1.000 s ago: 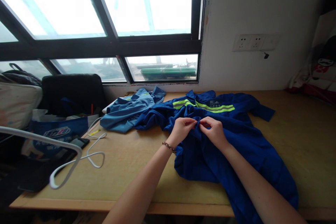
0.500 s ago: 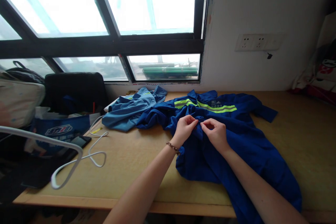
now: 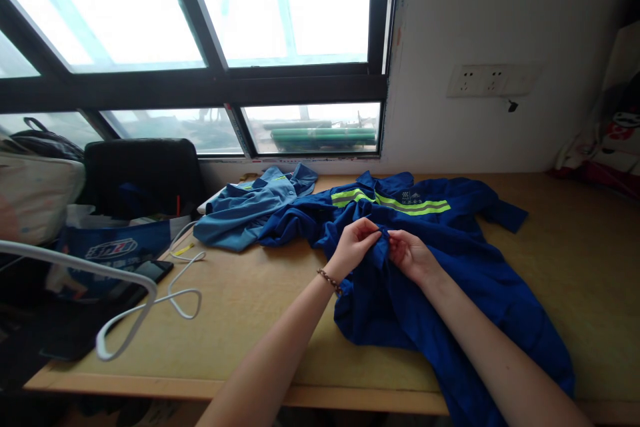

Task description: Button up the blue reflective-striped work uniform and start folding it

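A dark blue work coverall or jacket (image 3: 470,267) with a yellow-green and grey reflective stripe across the chest is spread on the table, its lower part hanging over the front edge. My left hand (image 3: 355,247), with a braided bracelet at the wrist, pinches the cloth at the front opening. Close beside it, my right hand (image 3: 411,255) grips the same edge between thumb and fingers, the palm turned partly inward. The fingertips nearly meet there. Whether a button lies between them I cannot make out.
A lighter blue shirt (image 3: 240,213) lies crumpled on the table (image 3: 240,320), left of the dark garment. A white cable (image 3: 175,293) loops over the left side. Bags and a black chair back (image 3: 143,173) stand beyond. A wall socket (image 3: 493,80) is at right.
My right hand has turned, its fingers shifting slightly right and rolling inward at the cloth. The left hand has barely moved and keeps its pinch; the garment edge is lifted a little between them.
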A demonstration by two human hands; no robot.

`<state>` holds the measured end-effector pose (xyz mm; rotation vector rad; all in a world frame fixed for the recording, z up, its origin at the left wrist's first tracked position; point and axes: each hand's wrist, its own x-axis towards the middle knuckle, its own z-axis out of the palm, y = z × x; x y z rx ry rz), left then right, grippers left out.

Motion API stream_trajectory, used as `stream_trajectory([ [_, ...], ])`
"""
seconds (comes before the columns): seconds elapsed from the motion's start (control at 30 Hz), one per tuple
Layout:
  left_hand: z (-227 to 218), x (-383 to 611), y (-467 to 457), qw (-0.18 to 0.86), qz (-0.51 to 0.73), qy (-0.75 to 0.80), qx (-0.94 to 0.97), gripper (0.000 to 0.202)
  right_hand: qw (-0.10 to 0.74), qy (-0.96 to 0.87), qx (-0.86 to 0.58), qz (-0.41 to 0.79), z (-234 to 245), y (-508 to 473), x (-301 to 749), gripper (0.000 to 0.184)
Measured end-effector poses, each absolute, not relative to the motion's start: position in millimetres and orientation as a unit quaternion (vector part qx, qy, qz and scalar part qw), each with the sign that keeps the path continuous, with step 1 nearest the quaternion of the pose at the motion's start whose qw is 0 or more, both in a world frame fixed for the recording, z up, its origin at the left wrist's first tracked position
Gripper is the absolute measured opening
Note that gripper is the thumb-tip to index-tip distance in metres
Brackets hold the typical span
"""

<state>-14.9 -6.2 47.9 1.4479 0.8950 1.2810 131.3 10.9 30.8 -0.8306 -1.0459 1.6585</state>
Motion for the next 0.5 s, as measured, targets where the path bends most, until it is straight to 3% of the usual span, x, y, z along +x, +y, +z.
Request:
stream_trajectory([
  [0.27, 54, -18, -12, 0.340, 0.524, 0.406, 0.667, 0.019, 0.447, -0.416, -0.340, 0.716, 37, 10, 134, 0.023],
  [0.5, 66, -21, -13, 0.388, 0.525, 0.419, 0.631, 0.021, 0.396, -0.613, -0.477, 0.489, 62, -26, 158, 0.036],
])
